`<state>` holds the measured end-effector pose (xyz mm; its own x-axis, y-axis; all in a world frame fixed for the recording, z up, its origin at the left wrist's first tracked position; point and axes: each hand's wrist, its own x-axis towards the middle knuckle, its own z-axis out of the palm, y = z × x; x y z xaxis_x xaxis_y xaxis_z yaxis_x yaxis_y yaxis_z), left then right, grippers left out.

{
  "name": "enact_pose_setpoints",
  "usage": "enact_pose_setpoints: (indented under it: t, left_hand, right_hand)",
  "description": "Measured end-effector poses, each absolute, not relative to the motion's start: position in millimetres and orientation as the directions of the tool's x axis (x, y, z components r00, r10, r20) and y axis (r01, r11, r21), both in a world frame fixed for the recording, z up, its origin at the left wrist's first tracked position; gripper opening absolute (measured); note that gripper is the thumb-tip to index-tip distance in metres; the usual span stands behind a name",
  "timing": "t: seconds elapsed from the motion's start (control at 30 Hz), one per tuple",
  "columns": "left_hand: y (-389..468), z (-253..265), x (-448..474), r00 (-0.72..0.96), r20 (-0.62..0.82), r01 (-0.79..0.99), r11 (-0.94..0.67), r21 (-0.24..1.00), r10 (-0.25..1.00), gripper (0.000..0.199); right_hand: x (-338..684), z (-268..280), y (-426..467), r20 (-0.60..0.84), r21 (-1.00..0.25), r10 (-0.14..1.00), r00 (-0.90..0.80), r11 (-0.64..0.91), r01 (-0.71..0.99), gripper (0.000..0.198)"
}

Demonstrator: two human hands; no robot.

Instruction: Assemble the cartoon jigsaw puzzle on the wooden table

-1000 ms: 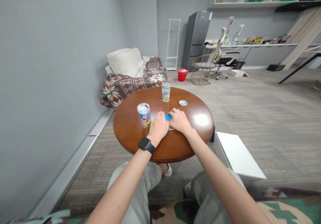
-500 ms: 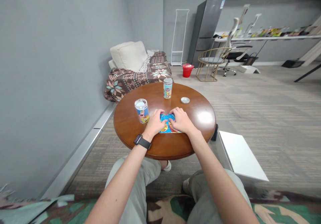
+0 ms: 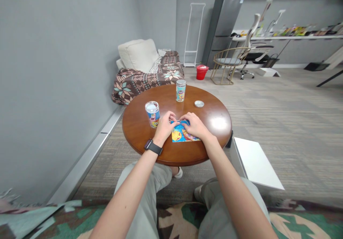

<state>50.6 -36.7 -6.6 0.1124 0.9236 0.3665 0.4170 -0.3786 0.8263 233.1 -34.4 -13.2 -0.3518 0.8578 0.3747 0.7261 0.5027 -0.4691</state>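
Observation:
A flat blue printed sheet [image 3: 180,134] with yellow and red cartoon pictures lies on the round wooden table [image 3: 150,149]. My left hand [image 3: 166,125], a black watch at its wrist, pinches the sheet's far edge near the left. Close beside it, my right hand [image 3: 194,124] has its thumb and fingers on the same edge. Left of my left hand stands a clear jar [image 3: 153,115] without a lid, with a cartoon label. A second jar [image 3: 180,91] with a silver lid stands farther back. A loose round silver lid [image 3: 199,104] rests to its right.
A patterned-blanket couch [image 3: 150,78] stands behind the table, along the grey wall. On the right, a low white box [image 3: 258,162] sits by my leg. Farther off are a red bin [image 3: 202,72], a gold wire chair [image 3: 227,65] and a fridge [image 3: 223,24].
Both hands have drawn back toward the sheet's far edge, with thumbs now at that edge. More of the printed picture is uncovered. The jars and loose lid stay in place.

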Motion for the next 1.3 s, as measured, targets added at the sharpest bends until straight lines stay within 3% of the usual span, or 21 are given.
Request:
enact_pose_setpoints:
  t: [0.17, 0.43, 0.6, 0.77, 1.07, 1.3]
  left_hand:
    - [-35.0, -9.9, 51.2, 0.107, 0.325, 0.334, -0.342, 0.879, 0.94, 0.024]
    - [-35.6, -7.3, 50.4, 0.071, 0.362, 0.233, -0.368, 0.9, 0.929, 0.012]
    - [-37.2, -5.4, 51.5, 0.162, 0.42, 0.235, -0.449, 0.862, 0.893, 0.018]
    - [-36.0, -8.0, 52.2, 0.173, 0.406, 0.24, -0.438, 0.866, 0.898, 0.014]
    - [-38.5, -3.4, 53.4, 0.16, 0.462, 0.222, -0.488, 0.844, 0.872, 0.01]
    - [-35.1, -11.5, 54.1, 0.253, 0.398, 0.364, -0.468, 0.805, 0.882, 0.012]
  right_hand:
    - [231.9, -11.1, -35.9, 0.404, -0.452, 0.81, -0.426, 0.581, 0.676, 0.027]
    - [231.4, -13.6, -31.0, 0.357, -0.446, 0.838, -0.412, 0.541, 0.713, 0.01]
    - [230.3, -8.9, -37.9, 0.399, -0.454, 0.804, -0.44, 0.59, 0.667, 0.021]
    - [227.9, -7.9, -40.3, 0.429, -0.449, 0.763, -0.484, 0.644, 0.619, 0.019]
    - [228.9, -7.2, -33.7, 0.404, -0.508, 0.829, -0.387, 0.555, 0.658, 0.001]
    - [232.7, -8.4, -32.2, 0.355, -0.511, 0.884, -0.306, 0.457, 0.728, 0.019]
